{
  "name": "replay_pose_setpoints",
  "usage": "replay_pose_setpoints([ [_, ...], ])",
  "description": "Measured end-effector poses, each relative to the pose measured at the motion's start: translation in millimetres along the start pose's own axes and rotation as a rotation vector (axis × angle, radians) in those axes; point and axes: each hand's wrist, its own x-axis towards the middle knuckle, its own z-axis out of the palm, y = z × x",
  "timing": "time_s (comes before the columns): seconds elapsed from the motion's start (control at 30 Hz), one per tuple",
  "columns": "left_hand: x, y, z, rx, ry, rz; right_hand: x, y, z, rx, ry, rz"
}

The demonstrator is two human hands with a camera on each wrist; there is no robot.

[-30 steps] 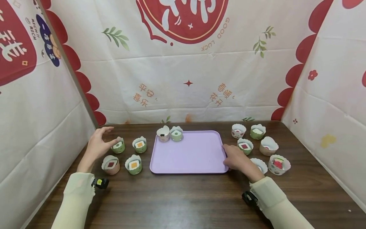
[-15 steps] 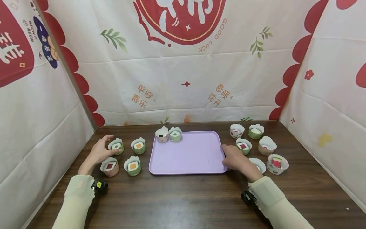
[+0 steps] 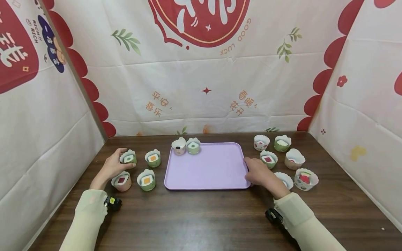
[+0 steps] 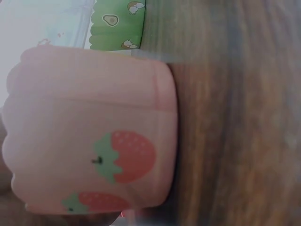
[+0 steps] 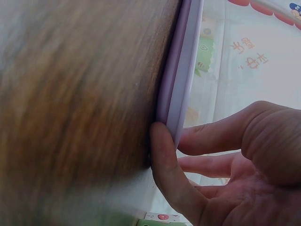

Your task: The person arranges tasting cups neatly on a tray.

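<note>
At the far left of the table, my left hand (image 3: 112,168) has its thumb and fingers round a green paper cup (image 3: 128,158) with a white and green piece inside. Just in front of that hand stands a pink cup (image 3: 121,182), which fills much of the left wrist view (image 4: 84,122) and hides the fingers there. My right hand (image 3: 261,173) holds the right edge of the lilac tray (image 3: 205,170); in the right wrist view its thumb and finger pinch the rim (image 5: 181,80). A pink cup (image 3: 179,147) and a green cup (image 3: 193,146) sit at the tray's back left corner.
Two green cups with orange-topped pieces (image 3: 153,158) (image 3: 146,180) stand between my left hand and the tray. Several cups, among them a green one (image 3: 268,159) and a white one (image 3: 306,180), stand around and beyond my right hand. A printed cloth (image 3: 204,76) hangs behind the table.
My left hand has come down from above and its fingers have closed round the green cup. The right hand stays on the tray edge, and the tray has not visibly moved.
</note>
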Motion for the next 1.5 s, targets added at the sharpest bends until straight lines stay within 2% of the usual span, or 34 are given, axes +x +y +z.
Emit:
replay_pose_setpoints([
  [0.2,0.3,1.2,-1.8,0.017,0.003,-0.018,-1.3,-1,0,0.005,-0.008,0.004],
  [0.43,0.1,2.3,-1.6,0.047,0.014,-0.009,-2.5,1,-1,-0.01,0.026,-0.051],
  [0.83,-0.2,5.9,-0.5,0.033,0.05,-0.012,-0.8,1,0,-0.008,0.009,-0.042],
  [1.1,-1.6,10.2,-3.8,0.004,0.109,-0.013,-0.6,0,-1,0.0,0.002,-0.028],
  [1.27,-4.9,16.7,-6.5,-0.014,0.17,-0.018,-0.7,0,-1,-0.004,0.003,-0.035],
  [1.5,-10.2,30.4,-8.3,-0.027,0.252,0.024,-1.7,-1,-2,0.0,0.007,-0.047],
])
